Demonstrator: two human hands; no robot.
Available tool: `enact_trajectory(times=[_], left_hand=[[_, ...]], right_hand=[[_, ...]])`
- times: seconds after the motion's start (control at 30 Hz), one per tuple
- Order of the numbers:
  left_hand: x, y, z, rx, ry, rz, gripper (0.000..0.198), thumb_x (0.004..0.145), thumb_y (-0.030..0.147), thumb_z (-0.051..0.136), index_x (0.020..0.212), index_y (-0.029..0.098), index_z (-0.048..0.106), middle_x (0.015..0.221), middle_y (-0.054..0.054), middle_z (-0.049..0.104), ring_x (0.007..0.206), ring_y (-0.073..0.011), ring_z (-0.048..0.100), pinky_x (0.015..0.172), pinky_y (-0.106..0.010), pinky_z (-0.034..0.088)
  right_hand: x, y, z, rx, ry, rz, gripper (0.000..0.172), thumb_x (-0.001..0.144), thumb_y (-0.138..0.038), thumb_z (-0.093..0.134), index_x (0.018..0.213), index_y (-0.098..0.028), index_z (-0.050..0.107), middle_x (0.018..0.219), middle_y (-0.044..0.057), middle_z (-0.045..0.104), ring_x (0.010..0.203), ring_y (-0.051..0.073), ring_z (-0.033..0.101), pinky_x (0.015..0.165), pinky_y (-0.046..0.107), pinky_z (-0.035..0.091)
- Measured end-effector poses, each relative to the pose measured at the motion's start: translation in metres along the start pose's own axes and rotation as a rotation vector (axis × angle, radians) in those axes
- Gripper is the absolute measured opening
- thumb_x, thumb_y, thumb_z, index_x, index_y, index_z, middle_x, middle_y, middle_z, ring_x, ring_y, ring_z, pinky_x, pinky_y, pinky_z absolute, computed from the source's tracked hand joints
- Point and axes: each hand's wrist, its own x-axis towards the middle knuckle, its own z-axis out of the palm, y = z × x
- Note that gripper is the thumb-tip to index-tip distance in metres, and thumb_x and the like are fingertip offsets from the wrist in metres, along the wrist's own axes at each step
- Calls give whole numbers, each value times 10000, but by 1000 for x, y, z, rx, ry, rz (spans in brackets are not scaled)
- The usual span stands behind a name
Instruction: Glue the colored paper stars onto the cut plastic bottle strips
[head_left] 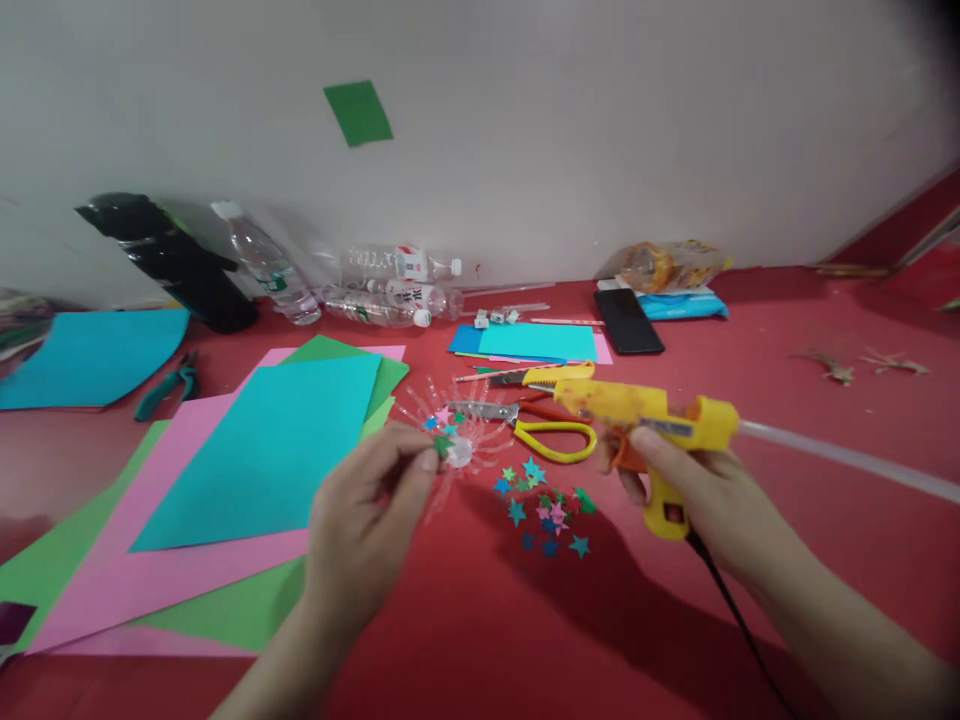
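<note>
Our left hand [367,510] is closed in a pinch: thumb and forefinger hold a small green paper star [443,446] at the middle of a clear plastic rosette cut into thin spreading strips [480,462]. The rosette lies on the red table top [480,620] and carries some pink and blue stars. We cannot tell whether the fingers touch also the plastic itself. Our right hand [694,490] is wrapped around the grip of a yellow hot glue gun [645,408], with one finger on its orange trigger [624,456]. The two hands are well apart, and the rosette lies to the left of the gun, so the left hand is by far the nearer one to it. The long axis of the gun runs almost level from right to left: a translucent glue stick [840,455] comes out of its back on the right, and its nozzle points left and a little away from us, above a pair of yellow-handled scissors [544,432]. This line seems to pass on the far side of the rosette, not through it. Between the hands, a loose scatter of small paper stars [547,505] lies on the table.
</note>
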Motion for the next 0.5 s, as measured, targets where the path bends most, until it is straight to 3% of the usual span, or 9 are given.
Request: enact_trajectory(times=[0.07,0.17,0.33,0.5], left_hand=[[5,-7,-4,-174,45,-177,141,862,253,552,743,224,621,603,30,579,457,-93,423,445,-234,348],[11,-14,-8,-400,41,-329,109,851,231,563,759,212,619,625,22,612,447,-74,432,408,-200,317],[12,-14,-9,-523,-40,-435,77,829,226,592,766,195,624,574,33,584,422,-51,407,371,-152,271],[8,-10,-7,-624,-174,-525,86,837,263,605,783,199,625,550,40,572,409,-45,381,343,-127,250]], right_hand=[[14,1,-5,-21,-7,58,533,871,-671,445,767,-179,622,620,40,605,556,142,530,530,271,415],[28,7,-8,-140,4,137,563,848,-699,447,713,-171,589,636,62,628,583,162,566,524,268,409],[36,18,-8,-325,-90,154,577,882,-682,410,666,-183,604,545,33,605,503,165,553,493,276,416],[42,23,-13,-544,-47,61,584,862,-699,437,565,-216,575,441,7,529,432,159,512,440,265,353]])
